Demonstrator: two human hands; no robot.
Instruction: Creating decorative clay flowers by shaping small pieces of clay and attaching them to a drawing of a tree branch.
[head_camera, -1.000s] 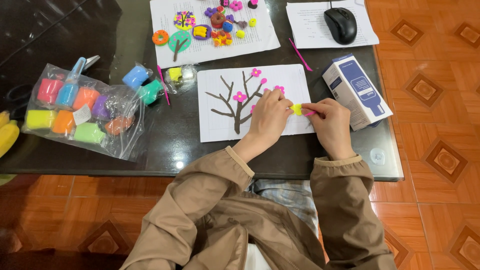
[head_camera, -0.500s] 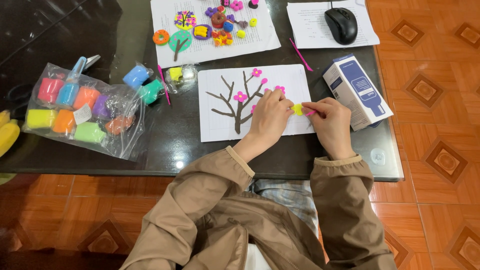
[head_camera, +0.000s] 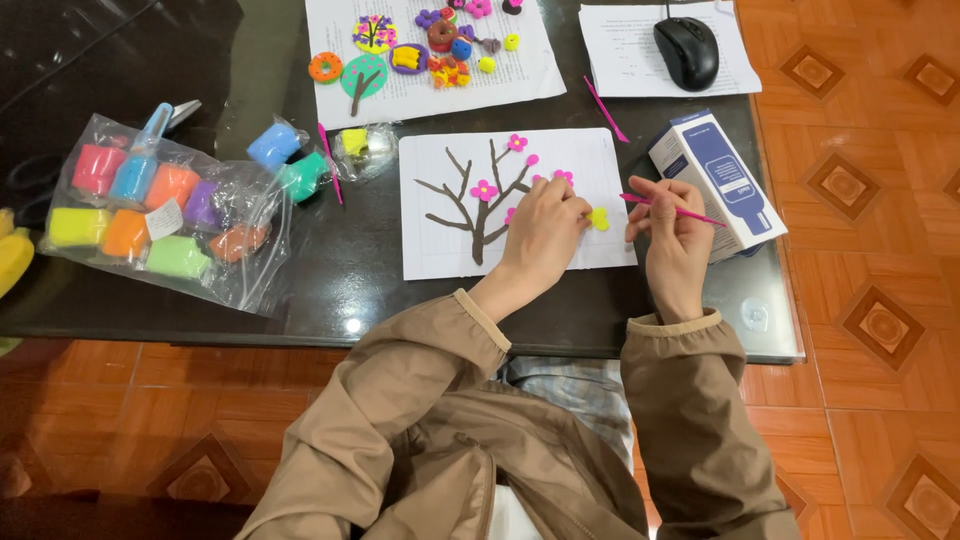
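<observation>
My left hand rests on a white sheet that carries a brown clay tree with pink flowers. Its fingertips touch a small yellow clay flower lying on the sheet. My right hand is raised just right of that flower and grips a thin pink modelling stick, held nearly level with its tip pointing left. Both sleeves are tan.
A clear bag of coloured clay blocks lies at the left, with loose blue and green blocks nearby. A white and blue box stands right of my right hand. Farther back are a sheet of clay figures, a black mouse and another pink stick.
My right hand has lifted the pink stick off the yellow flower and drawn back to the right. The left hand stays on the sheet by the flower.
</observation>
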